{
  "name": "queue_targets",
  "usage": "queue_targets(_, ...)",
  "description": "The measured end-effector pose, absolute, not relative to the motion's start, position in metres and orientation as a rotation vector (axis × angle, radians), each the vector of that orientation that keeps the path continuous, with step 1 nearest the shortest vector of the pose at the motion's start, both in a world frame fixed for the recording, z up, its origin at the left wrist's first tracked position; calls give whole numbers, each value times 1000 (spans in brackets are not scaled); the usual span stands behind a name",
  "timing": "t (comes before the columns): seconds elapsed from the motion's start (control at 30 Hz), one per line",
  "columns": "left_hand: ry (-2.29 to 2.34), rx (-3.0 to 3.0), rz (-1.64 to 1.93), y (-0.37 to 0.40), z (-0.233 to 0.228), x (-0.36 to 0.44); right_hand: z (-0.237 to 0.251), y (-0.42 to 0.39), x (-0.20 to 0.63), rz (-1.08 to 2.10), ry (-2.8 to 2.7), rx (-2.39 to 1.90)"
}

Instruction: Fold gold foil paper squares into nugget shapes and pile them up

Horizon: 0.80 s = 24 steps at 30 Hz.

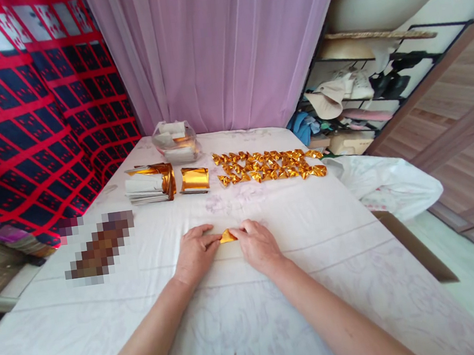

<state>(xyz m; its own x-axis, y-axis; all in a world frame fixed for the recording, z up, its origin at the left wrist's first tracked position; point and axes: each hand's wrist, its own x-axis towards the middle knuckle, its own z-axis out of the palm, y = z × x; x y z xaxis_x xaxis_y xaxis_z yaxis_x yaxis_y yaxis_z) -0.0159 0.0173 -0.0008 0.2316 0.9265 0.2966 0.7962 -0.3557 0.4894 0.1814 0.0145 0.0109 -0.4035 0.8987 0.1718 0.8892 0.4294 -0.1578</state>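
Note:
A small piece of gold foil paper [228, 236], folded to a peaked shape, lies between my two hands low over the white cloth. My left hand [198, 251] pinches its left end with thumb and forefinger. On the other side, my right hand [258, 244] grips the right end, its remaining fingers curled in. Farther back, rows of folded gold foil pieces [270, 165] are set out on the cloth. A small stack of gold foil sheets [195, 179] sits left of them, beside a larger fanned stack of foil paper [148, 184] showing mostly pale backs.
A clear plastic bag [175, 142] with more paper stands at the table's back. The patterned cloth [239, 328] covers the table. A blurred-out patch lies at left. Beyond the right edge are a white plastic bag [394, 180], a cardboard piece [416, 247] and a loaded shelf [352, 92].

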Motion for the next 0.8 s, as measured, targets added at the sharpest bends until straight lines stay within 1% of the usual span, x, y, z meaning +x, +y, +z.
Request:
queue_targets(0.2, 1683, 2174, 847, 18, 1, -12, 11, 14, 182, 28, -2467, -1504)
queue_targets(0.5, 1746, 2124, 842, 15, 1, -7, 16, 20, 181, 17, -2637, -1427)
queue_targets(0.8, 1719, 2193, 699, 11, 7, -6, 10, 20, 178, 67, -2541, -1502)
